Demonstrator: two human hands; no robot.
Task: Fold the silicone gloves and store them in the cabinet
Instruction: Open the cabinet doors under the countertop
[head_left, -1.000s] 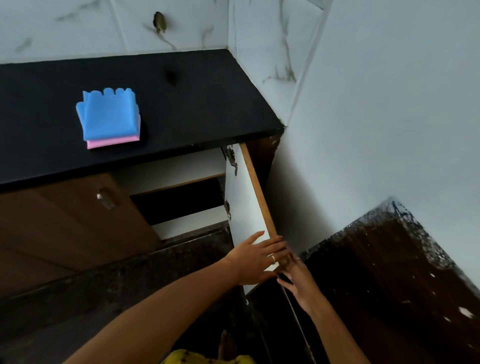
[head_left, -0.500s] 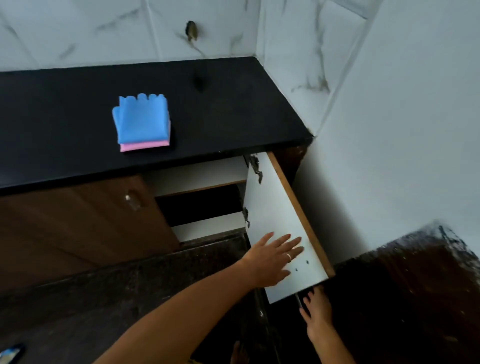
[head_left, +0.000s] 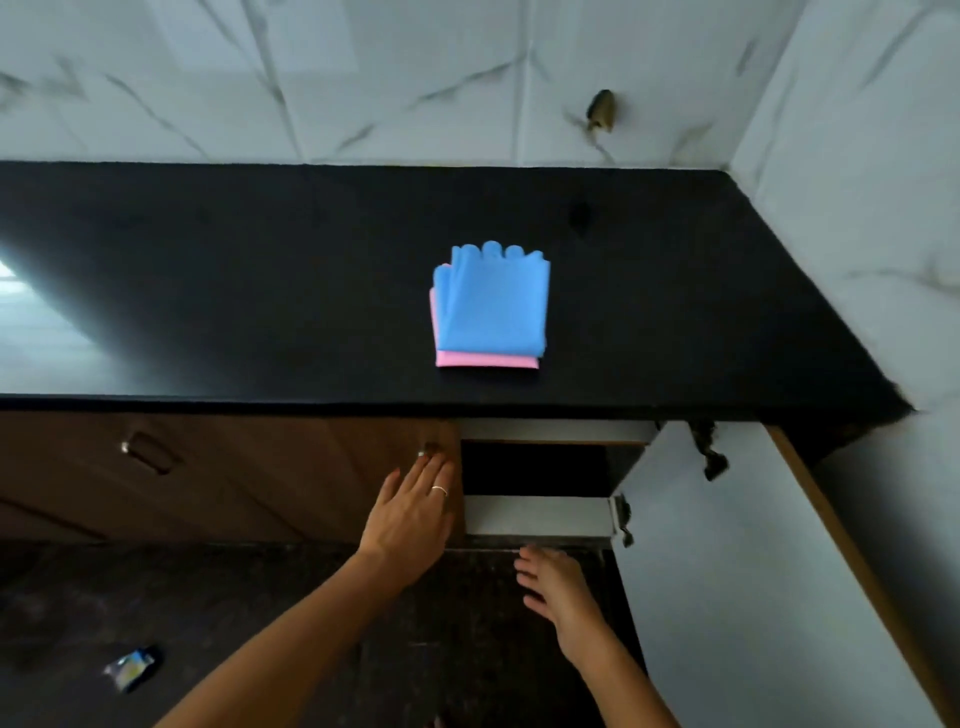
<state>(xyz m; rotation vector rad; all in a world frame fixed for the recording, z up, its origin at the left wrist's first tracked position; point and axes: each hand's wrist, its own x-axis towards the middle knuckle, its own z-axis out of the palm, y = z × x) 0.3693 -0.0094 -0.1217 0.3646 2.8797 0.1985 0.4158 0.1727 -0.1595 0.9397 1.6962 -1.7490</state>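
The folded gloves (head_left: 491, 304) lie on the desk (head_left: 208, 291), above and beyond both open, empty hands, the left hand (head_left: 410, 514) nearer.

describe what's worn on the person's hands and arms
Both forearms are bare, with no sleeves, watch or bracelet in view. The left hand wears one thin, plain, light metal ring on a finger. The right hand shows no ring or other wear.
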